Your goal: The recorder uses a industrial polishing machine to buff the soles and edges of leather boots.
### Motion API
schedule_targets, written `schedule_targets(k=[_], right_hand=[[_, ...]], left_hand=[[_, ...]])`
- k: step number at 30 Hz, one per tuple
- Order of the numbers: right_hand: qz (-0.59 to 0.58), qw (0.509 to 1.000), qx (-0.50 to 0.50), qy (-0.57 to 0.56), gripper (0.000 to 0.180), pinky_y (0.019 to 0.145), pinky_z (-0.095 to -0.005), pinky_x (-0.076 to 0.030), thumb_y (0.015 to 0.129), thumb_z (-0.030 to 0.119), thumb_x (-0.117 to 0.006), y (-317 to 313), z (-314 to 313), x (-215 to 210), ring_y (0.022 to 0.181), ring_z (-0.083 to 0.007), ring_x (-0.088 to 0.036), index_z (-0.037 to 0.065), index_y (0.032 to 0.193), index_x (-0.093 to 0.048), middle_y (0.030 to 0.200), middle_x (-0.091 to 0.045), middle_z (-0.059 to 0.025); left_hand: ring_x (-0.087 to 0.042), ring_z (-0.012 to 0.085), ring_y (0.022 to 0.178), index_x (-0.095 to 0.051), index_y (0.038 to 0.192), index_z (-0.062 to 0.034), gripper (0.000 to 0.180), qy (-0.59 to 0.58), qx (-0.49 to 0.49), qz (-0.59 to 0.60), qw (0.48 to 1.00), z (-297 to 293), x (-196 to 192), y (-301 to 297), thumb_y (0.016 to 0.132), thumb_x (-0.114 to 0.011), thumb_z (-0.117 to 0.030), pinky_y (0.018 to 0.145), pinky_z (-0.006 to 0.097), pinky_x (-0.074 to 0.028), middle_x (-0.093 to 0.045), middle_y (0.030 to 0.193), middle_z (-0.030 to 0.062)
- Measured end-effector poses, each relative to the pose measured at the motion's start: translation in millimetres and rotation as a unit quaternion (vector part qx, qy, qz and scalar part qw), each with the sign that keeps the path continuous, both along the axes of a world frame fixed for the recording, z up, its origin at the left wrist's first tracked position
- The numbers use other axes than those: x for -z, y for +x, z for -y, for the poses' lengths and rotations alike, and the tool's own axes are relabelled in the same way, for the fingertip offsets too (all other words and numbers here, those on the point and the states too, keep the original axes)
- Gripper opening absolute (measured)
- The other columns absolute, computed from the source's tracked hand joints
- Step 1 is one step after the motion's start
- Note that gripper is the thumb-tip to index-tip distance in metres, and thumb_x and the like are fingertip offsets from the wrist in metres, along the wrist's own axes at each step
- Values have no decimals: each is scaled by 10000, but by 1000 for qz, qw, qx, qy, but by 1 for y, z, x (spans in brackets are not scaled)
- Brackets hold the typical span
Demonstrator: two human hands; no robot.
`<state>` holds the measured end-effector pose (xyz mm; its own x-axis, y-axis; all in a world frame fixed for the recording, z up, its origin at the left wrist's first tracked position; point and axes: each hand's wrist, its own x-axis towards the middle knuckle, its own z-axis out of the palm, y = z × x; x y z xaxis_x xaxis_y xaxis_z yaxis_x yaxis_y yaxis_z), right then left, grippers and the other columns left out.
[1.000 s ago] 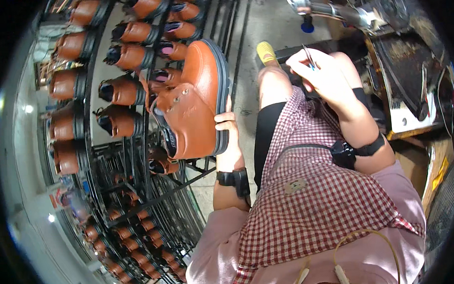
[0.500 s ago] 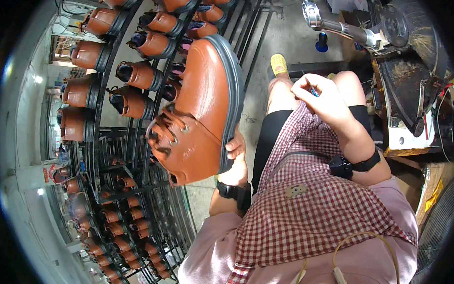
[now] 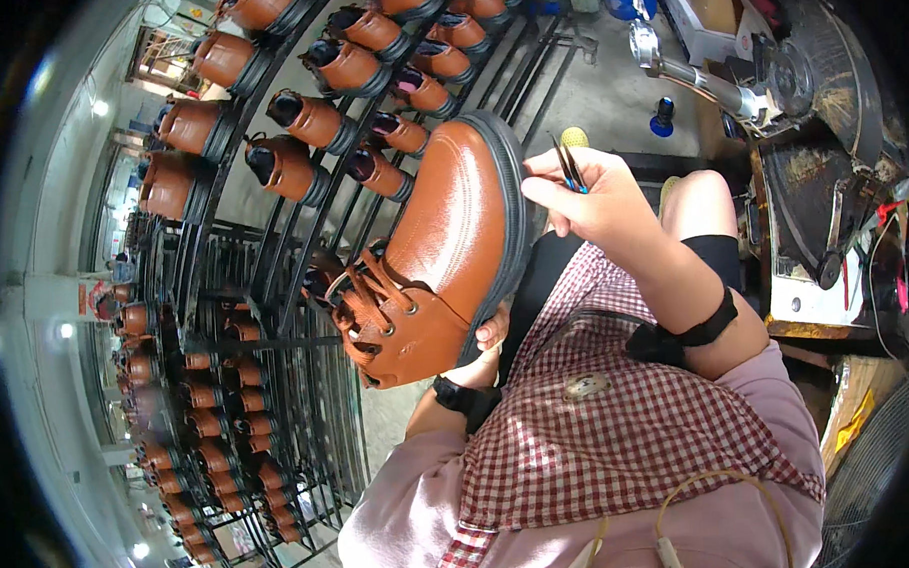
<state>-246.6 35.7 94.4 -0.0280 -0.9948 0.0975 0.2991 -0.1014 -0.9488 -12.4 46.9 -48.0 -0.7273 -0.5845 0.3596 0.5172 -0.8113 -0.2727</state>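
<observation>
Your left hand point(image 3: 492, 333) grips the brown shoe point(image 3: 442, 209) by its black sole point(image 3: 513, 222) as your right hand point(image 3: 594, 197) pinches dark tweezers point(image 3: 568, 165), best angled away from the upper point(image 3: 416, 330).

We see machine point(image 3: 790, 77); well left of it, rack point(image 3: 266, 343); beyond it, box point(image 3: 706, 43); nearer us, carton point(image 3: 847, 395).

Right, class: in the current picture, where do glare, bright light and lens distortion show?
Head view: glossy highlights streak the brown boot; head view: the right hand is brightly lit; head view: lights glow as white spots at left; head view: the fisheye lens curves the black rack, and dark rims close both sides.
</observation>
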Motion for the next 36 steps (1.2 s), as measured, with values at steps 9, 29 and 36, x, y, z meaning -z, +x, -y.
schedule_targets(k=[9,29,36], right_hand=[[-93,995,-3,-24,154,515,-226,-417,851,100,-676,39,5,-5,565,-78,-562,-35,924,-675,706,-647,-42],[-492,869,-47,-6,222,752,-338,-501,771,89,-716,-8,34,118,792,-308,-665,-19,960,-669,823,-655,-213],[-551,832,18,63,161,550,-284,-457,787,148,-720,-84,-1,154,593,-154,-617,28,893,-698,722,-667,-86]], left_hand=[[-669,342,838,-479,1289,26,646,9,-21,-96,995,-12,9,8,861,-589,-445,652,378,-591,-537,1251,222],[-637,356,969,-498,1296,-63,596,146,-205,384,889,-18,73,85,921,-432,-521,809,490,-557,-587,1202,208],[-614,316,1033,-499,1279,-84,440,50,-466,420,777,16,92,146,933,-444,-349,851,465,-515,-596,1209,145]])
